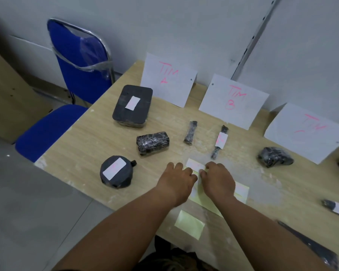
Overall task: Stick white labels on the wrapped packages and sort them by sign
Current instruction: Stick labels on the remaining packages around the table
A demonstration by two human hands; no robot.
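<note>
A pale wooden table (90, 137) carries black wrapped packages (152, 142) beyond the hands (176, 182), three paper signs (168, 81) behind those, and a yellow label sheet (189, 224) just nearer than the wrists.

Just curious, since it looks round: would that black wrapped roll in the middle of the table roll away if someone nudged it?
The unlabelled wrapped roll lies on its side and looks roughly cylindrical, so a sideways nudge would probably roll it. Its shiny, crinkled film suggests a slippery surface. It seems stubby and firm, unlikely to flop.
</note>
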